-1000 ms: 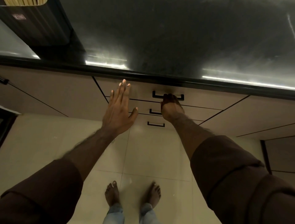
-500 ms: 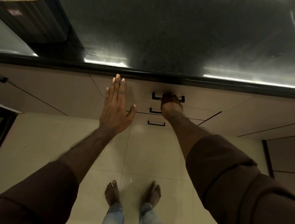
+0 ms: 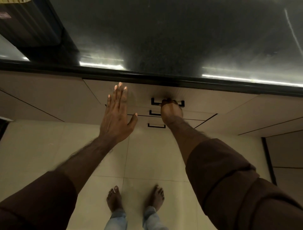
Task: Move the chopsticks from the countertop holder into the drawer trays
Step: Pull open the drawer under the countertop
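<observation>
Black top-drawer handle (image 3: 167,102) sits in your right hand's (image 3: 171,110) curled grip, the drawer unmoved since a second ago. Your left hand (image 3: 117,115), fingers flat, has crept up the front beside it. Holder (image 3: 31,21) stands far left of the handle on the bench (image 3: 180,37), chopsticks (image 3: 18,0) untouched.

Countertop lip (image 3: 147,77) overhangs the seemingly closed top drawer (image 3: 141,96).

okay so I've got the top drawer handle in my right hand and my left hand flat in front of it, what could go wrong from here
1. The left hand is spread over the top drawer front; pulling could push the drawer into it.
2. The right hand grips the handle toward its right end, so the drawer may pull unevenly.
3. The holder stands near the countertop edge; an elbow could knock it.
</observation>
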